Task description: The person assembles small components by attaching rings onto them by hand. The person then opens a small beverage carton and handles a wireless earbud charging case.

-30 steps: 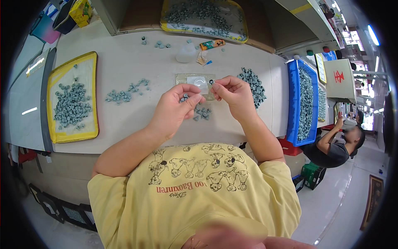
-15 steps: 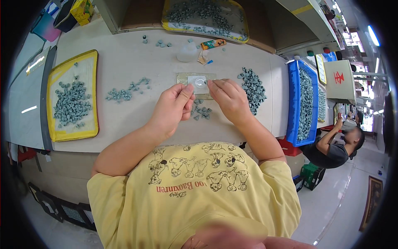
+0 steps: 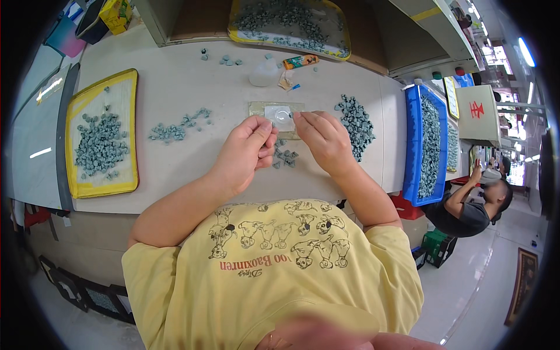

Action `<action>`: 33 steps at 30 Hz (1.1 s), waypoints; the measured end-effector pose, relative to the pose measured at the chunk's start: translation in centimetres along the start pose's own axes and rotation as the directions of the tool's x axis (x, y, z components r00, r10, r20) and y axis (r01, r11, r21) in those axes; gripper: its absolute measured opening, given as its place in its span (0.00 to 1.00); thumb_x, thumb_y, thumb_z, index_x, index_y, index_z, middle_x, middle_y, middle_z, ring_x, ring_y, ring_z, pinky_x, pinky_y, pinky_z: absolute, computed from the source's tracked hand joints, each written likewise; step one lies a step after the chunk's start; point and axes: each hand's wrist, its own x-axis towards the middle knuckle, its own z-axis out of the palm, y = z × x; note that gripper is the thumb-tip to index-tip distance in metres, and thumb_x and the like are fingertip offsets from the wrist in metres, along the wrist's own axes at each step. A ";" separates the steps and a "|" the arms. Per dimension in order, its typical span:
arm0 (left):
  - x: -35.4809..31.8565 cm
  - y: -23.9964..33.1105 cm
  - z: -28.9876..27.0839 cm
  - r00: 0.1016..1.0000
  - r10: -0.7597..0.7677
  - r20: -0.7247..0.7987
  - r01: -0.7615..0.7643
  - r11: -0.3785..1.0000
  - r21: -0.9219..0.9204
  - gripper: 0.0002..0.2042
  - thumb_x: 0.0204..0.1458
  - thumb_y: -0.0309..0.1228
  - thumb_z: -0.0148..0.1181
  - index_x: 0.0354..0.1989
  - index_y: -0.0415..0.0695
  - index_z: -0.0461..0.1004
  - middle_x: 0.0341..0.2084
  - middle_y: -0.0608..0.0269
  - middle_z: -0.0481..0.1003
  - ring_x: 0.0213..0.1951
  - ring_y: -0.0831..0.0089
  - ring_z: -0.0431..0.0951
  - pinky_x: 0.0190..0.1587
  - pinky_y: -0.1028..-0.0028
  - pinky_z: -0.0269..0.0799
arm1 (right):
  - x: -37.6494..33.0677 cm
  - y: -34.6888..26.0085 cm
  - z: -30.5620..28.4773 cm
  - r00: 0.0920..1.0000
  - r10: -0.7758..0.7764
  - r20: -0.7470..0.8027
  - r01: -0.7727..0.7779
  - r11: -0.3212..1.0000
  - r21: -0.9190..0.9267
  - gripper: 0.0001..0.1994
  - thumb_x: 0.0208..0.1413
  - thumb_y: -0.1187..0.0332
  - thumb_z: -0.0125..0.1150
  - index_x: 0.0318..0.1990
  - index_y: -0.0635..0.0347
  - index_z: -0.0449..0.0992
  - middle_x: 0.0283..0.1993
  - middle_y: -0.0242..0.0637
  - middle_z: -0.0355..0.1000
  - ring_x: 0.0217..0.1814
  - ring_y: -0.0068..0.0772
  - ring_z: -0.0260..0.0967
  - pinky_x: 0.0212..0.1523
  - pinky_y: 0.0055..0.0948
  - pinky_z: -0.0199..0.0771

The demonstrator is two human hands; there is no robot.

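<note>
Now, right hand (image 3: 322, 142) pinches a tiny dark piece (image 3: 290, 115)
left hand (image 3: 246, 149) curls closed, contents unclear; flat board (image 3: 256, 109) just beyond

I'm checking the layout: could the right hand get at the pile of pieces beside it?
Likely yes: the pile of pieces lies close to the right hand, with nothing visible between, though its fingertips look pinched together.
</note>
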 end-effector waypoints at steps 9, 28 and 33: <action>-0.1 0.0 -0.2 0.994 -0.017 0.104 0.020 0.999 -0.026 0.07 0.61 0.32 0.42 0.32 0.44 0.63 0.20 0.72 0.60 0.20 0.84 0.52 0.20 0.83 0.49 | 1.5 -2.0 -0.4 0.954 0.158 -0.256 -0.069 0.944 0.324 0.11 0.36 0.85 0.64 0.31 0.67 0.76 0.27 0.38 0.72 0.26 0.32 0.70 0.24 0.23 0.70; -0.5 -0.4 -0.1 0.979 0.166 0.118 -0.187 0.962 0.200 0.08 0.61 0.33 0.44 0.31 0.44 0.62 0.18 0.73 0.61 0.18 0.86 0.55 0.19 0.83 0.52 | 1.3 -2.9 0.3 0.949 0.198 -0.245 -0.089 0.915 0.394 0.13 0.37 0.84 0.63 0.35 0.66 0.77 0.30 0.39 0.73 0.28 0.33 0.71 0.26 0.24 0.72; -0.5 -0.8 -0.5 0.972 0.204 0.114 -0.228 0.934 0.274 0.08 0.61 0.33 0.44 0.31 0.43 0.62 0.17 0.74 0.61 0.17 0.87 0.57 0.19 0.83 0.54 | 0.9 -3.7 0.8 0.939 0.279 -0.200 -0.177 0.893 0.413 0.15 0.38 0.84 0.62 0.38 0.62 0.78 0.32 0.38 0.75 0.28 0.29 0.73 0.25 0.21 0.72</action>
